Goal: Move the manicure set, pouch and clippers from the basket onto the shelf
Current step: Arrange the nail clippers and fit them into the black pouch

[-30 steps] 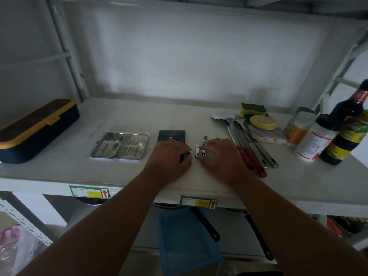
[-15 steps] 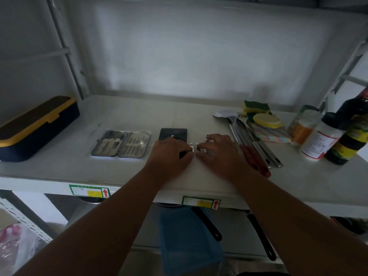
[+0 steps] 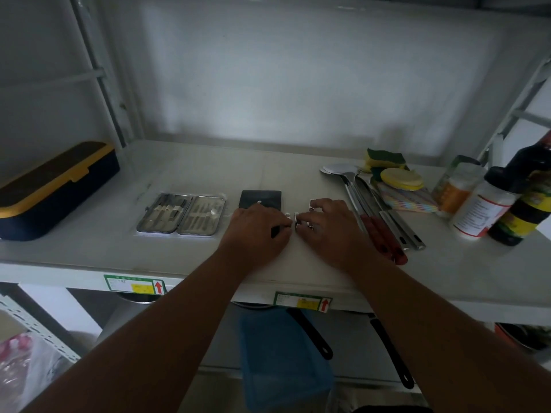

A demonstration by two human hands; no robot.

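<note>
The fingertips of the left hand [image 3: 258,231] and right hand [image 3: 326,226] meet over the small metal clippers [image 3: 297,220], curled narrow around them on the shelf [image 3: 89,248]; whether either hand truly grips a piece cannot be told. Just behind the left hand lies the dark pouch [image 3: 261,198], flat, and beside it the manicure set [image 3: 182,214], opened out. Bare shelf runs from there to the navy and yellow box [image 3: 53,189]. To the right, ladles [image 3: 375,210] lie close beside the right hand, bottles [image 3: 507,198] beyond. The hands sit near the front edge.
</note>
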